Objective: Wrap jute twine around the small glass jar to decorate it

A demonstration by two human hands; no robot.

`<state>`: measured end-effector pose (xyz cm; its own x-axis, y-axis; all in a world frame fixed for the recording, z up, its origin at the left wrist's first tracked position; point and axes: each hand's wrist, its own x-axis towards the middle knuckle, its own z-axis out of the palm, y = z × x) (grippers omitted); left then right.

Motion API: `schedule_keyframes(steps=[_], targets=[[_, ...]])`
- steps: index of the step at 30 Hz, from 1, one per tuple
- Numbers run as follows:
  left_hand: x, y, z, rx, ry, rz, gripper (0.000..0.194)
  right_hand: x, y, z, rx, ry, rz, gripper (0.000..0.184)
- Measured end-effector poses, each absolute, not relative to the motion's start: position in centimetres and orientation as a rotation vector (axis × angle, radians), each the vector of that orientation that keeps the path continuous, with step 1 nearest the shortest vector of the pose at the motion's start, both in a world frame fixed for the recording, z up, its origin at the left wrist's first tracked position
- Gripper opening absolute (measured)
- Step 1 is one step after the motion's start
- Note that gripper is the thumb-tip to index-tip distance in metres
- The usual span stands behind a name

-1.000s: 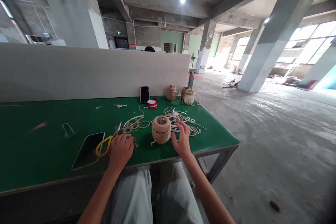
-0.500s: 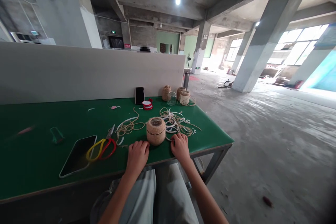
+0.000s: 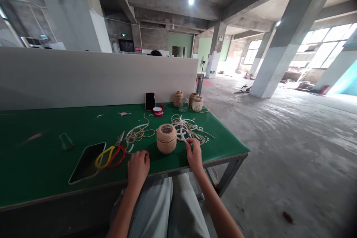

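Observation:
A jar wrapped in jute twine (image 3: 166, 139) stands upright between my hands, its mouth facing up and a dark line round its middle. My left hand (image 3: 138, 166) rests on the table to the jar's left, fingers curled in and apart from it; I see nothing in them. To the jar's right, my right hand (image 3: 194, 152) pinches the end of a thin white strip (image 3: 183, 135) at the edge of a tangle. That tangle mixes jute twine (image 3: 200, 139) with white strips. Looser twine (image 3: 138, 134) lies beyond my left hand.
Scissors (image 3: 111, 156) with yellow and red handles overlap a large phone (image 3: 86, 163) on the left. Farther back are red tape rolls (image 3: 158, 111), another phone (image 3: 150, 101), a clear glass jar (image 3: 183, 105) and several twine-wrapped jars (image 3: 178, 98). A white partition (image 3: 97, 78) borders the green table (image 3: 220, 141).
My left hand has drawn back leftward from the wrapped jar. My right hand has shifted slightly right and lifted, now pinching the white strip. The wrapped jar stays in place.

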<state>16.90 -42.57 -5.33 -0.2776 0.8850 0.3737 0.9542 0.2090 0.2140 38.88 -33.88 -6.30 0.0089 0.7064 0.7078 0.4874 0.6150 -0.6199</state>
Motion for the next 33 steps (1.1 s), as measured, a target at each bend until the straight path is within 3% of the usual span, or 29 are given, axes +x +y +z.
schedule_keyframes(steps=[11, 19, 25, 33], targets=[[16.9, -42.5, -5.9, -1.786, -2.276, -0.759, 0.019, 39.1, -33.9, -6.6, -0.981, -1.563, 0.375, 0.019], [18.3, -43.7, -5.6, -1.819, -1.920, -1.435, 0.020, 39.6, -36.3, -4.8, -0.982, -1.469, 0.491, 0.021], [22.4, -46.1, -2.8, -2.010, -1.758, -1.697, 0.018, 38.4, -41.1, -2.6, -0.875, -1.381, 0.717, 0.019], [24.4, -48.0, 1.0, -2.097, -1.577, -1.688, 0.021, 36.8, -44.3, -2.3, -0.772, -1.506, 0.803, 0.012]])
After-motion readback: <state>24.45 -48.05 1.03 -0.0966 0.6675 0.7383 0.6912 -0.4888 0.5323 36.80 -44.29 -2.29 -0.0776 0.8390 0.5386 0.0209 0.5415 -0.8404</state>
